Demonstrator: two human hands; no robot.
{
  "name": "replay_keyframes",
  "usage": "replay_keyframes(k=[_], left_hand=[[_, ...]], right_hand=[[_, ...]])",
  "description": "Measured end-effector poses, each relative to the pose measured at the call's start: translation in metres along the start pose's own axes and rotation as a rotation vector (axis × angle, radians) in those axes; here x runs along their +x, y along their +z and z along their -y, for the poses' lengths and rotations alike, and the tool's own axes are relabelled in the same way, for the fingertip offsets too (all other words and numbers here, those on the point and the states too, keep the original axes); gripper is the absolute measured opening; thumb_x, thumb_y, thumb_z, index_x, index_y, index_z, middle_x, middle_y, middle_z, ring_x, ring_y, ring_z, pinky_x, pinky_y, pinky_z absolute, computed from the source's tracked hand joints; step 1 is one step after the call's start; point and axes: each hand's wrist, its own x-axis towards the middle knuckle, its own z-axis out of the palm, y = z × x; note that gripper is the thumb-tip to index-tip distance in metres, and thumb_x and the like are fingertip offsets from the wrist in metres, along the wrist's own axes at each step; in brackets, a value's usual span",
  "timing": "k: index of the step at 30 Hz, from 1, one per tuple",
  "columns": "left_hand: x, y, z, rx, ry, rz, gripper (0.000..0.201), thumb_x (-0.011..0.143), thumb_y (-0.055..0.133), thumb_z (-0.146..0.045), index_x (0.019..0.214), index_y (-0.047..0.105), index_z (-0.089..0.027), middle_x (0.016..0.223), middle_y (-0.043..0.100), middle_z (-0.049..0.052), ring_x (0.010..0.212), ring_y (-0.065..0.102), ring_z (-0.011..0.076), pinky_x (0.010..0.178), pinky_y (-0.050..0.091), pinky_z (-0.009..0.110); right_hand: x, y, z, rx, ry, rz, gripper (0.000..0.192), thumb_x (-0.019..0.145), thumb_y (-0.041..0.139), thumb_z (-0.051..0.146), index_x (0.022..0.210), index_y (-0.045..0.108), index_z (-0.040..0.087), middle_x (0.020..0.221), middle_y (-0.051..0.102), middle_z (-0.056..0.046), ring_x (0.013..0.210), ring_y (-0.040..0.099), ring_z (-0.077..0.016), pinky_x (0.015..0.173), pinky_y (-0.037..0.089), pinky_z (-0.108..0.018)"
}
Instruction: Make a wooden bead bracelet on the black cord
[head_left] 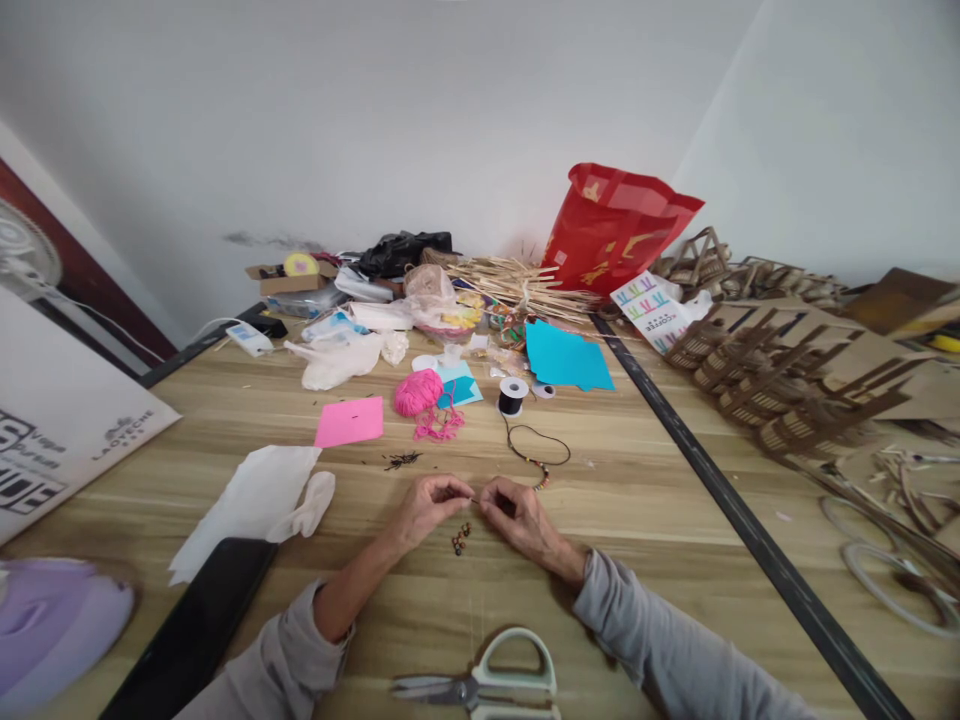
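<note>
My left hand (429,512) and my right hand (521,522) meet over the middle of the table, thumbs and fingertips pinched close together. A thin dark bit shows between them, too small to make out fully. From a spool of black cord (511,398) the cord (553,436) loops across the wood. Several coloured beads (541,474) are strung where it runs down to my right hand, whose fingers hide its end. Just below the hands lies a small group of loose brown and dark beads (460,540). Scissors with cream handles (514,675) lie nearest me.
Beyond my hands are small black pieces (403,461), a pink paper (349,422), pink yarn (418,392) and blue sheets (570,355). A black phone-like slab (196,625) lies left. Woven baskets (795,375) crowd the right; a red bag (619,230) stands at the back.
</note>
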Motion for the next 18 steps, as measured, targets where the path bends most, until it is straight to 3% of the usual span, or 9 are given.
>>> replay_keyframes(k=[18], left_hand=[[0.0003,-0.0002,0.0019,0.021,0.015,0.002,0.015,0.066,0.07,-0.023,0.076,0.071,-0.012,0.073,0.07,0.005,0.07,0.061,0.0164,0.069,0.047,0.027]], right_hand=[[0.0,-0.0007,0.0005,-0.009,0.007,-0.004,0.011,0.083,0.052,0.022,0.075,0.057,0.015,0.065,0.053,0.0,0.059,0.046,-0.0103,0.054,0.037,-0.02]])
